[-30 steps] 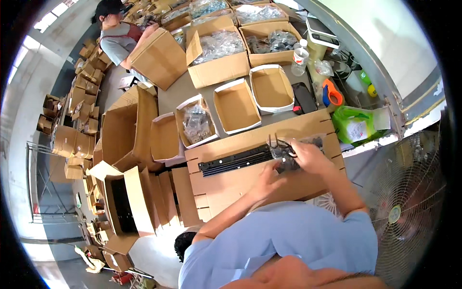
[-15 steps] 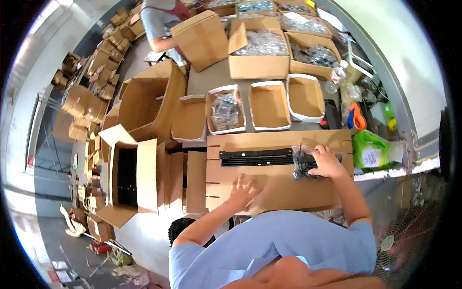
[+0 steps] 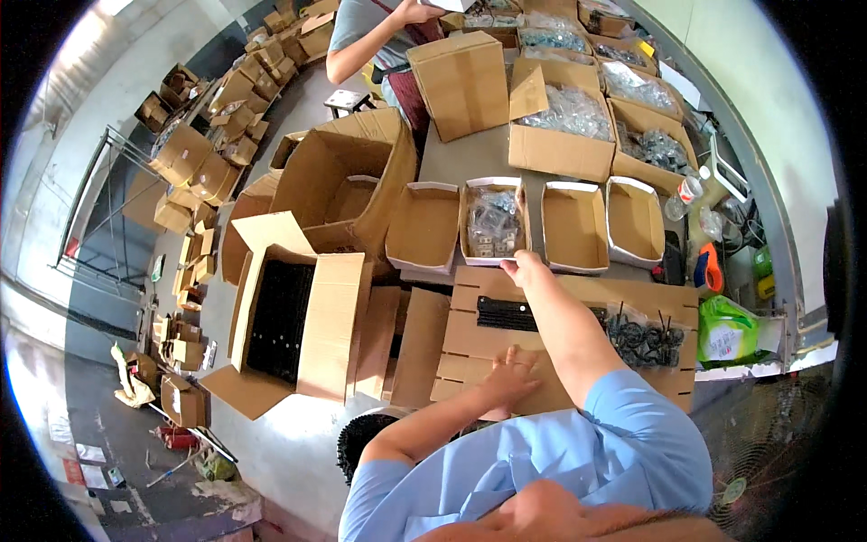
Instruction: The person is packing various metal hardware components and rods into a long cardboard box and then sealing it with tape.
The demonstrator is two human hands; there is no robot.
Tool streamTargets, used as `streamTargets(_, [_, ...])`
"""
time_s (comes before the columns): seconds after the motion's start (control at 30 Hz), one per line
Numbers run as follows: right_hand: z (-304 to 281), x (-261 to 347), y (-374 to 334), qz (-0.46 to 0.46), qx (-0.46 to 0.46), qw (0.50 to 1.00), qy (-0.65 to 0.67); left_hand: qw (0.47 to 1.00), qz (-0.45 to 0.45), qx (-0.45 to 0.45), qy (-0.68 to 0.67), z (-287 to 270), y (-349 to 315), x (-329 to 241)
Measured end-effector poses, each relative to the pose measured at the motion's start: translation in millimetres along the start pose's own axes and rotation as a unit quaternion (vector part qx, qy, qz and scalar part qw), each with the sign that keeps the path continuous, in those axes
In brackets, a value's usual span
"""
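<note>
My right hand [image 3: 524,267] reaches forward to the near rim of a shallow white-edged cardboard box [image 3: 469,237], its fingers bunched at that rim. Inside the box are clear bags of small metal parts [image 3: 494,221]. On the flat cardboard [image 3: 578,384] before me, my left hand [image 3: 511,383] lies with fingers apart, holding nothing. A stack of black slotted strips [image 3: 504,313] stretches across the cardboard, partly hidden under my right forearm. To the right of the strips lies a clear bag of black parts [image 3: 646,340].
Shallow boxes [image 3: 575,262] flank the filled one. An open carton of black pieces [image 3: 318,298] stands at left, a big carton [image 3: 339,185] behind it. A bottle [image 3: 684,196] and green bag [image 3: 727,330] sit at right. Another person [image 3: 375,41] stands beyond.
My right hand has left the bag of black parts and moved forward and left to the filled box. My left hand stays on the cardboard. The view has shifted; the other person has raised an arm.
</note>
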State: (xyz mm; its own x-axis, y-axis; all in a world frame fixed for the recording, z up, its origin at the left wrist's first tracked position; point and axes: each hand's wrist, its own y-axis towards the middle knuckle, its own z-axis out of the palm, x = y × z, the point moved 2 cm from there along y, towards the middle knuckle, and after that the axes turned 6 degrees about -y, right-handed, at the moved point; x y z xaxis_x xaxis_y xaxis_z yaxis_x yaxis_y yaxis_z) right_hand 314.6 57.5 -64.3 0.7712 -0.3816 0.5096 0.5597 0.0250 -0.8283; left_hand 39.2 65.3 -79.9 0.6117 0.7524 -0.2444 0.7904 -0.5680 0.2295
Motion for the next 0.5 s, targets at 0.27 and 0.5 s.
streamTargets(0.27, [-5,21,-53,0.066,0.159,0.985,-0.015,0.916,-0.044,0.379,-0.121,-94,34,-5])
streamTargets(0.5, [-117,11,-144,0.064,0.204,0.965,-0.15,0.935,-0.008,0.34,-0.101,-90,25,-23])
